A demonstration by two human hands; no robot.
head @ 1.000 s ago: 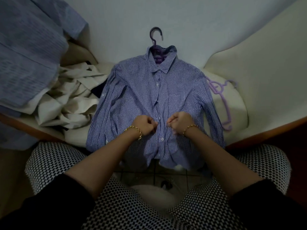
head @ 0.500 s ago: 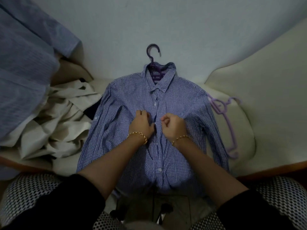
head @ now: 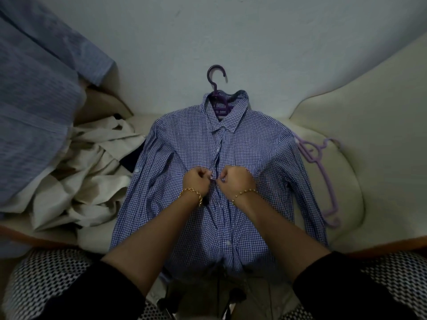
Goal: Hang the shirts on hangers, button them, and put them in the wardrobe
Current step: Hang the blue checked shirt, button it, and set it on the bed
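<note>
The left hand [head: 196,183] and right hand [head: 235,181] each pinch a front edge of the checked shirt [head: 254,153], almost touching across its placket, which runs straight away from the grip to the purple hanger [head: 216,88], so the next button likely lies just beyond, equally near both hands

1. No legible text, brand, number or sign anywhere.
2. Neck label [head: 222,112] inside the shirt [head: 254,158] collar, partly behind the hanger [head: 216,73], is a pale patch, too small and dim to read.
</note>
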